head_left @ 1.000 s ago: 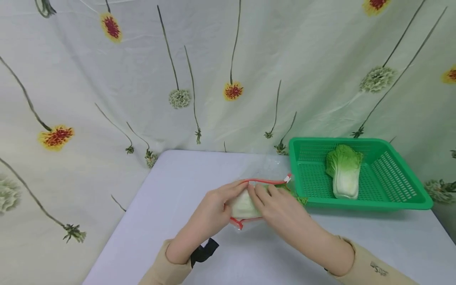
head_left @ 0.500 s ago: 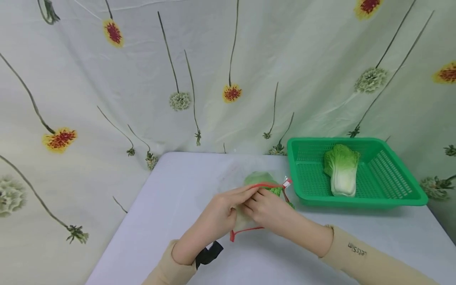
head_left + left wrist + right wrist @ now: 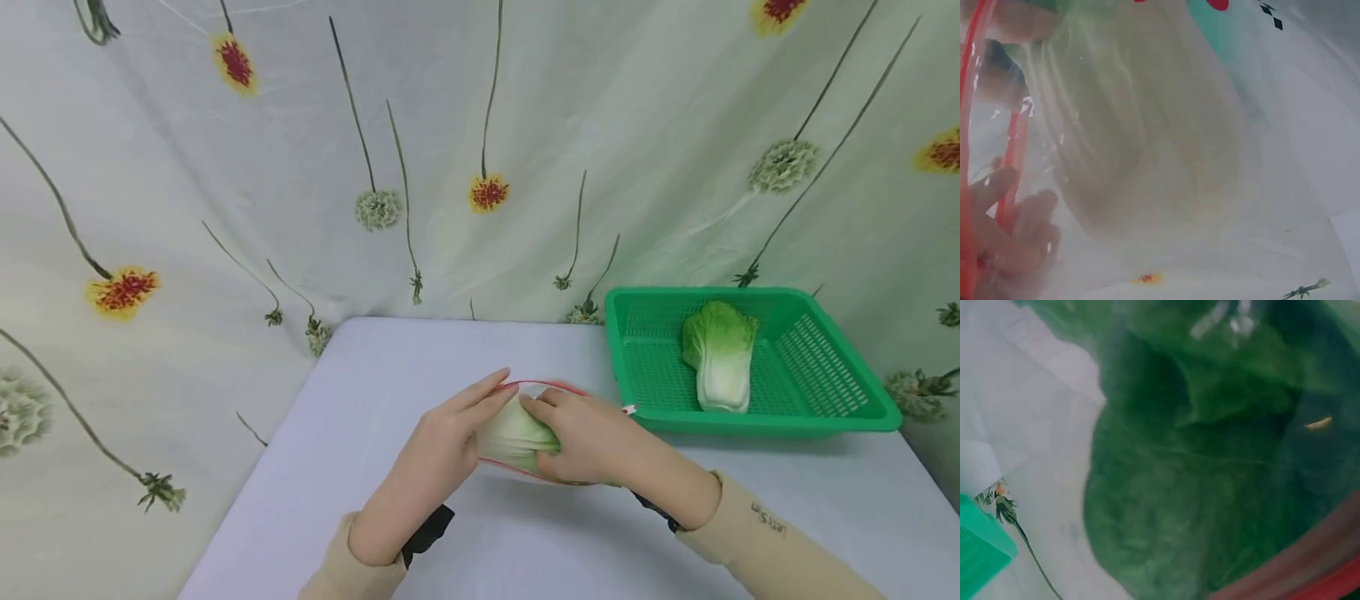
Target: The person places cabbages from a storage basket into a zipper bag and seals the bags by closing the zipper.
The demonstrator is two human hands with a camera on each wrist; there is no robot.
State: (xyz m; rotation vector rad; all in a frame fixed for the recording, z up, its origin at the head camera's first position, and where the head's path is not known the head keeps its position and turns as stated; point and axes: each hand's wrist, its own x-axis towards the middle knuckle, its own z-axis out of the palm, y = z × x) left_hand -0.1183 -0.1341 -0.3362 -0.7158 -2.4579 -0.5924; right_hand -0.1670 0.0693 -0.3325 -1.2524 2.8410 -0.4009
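A flower-printed cloth [image 3: 427, 108] hangs behind a white table [image 3: 525, 533] bearing a green basket [image 3: 648, 358] with a cabbage [image 3: 722, 358] inside.

The cabbage [image 3: 510, 437] lies in the bag [image 3: 1300, 162], between left hand [image 3: 450, 437] and right hand [image 3: 588, 437]. To their right, the basket [image 3: 795, 423] (a second cabbage [image 3: 723, 358] within) stands on the table [image 3: 540, 542], before the curtain [image 3: 435, 125].

Wrist views close on bagged cabbage [image 3: 1141, 125]
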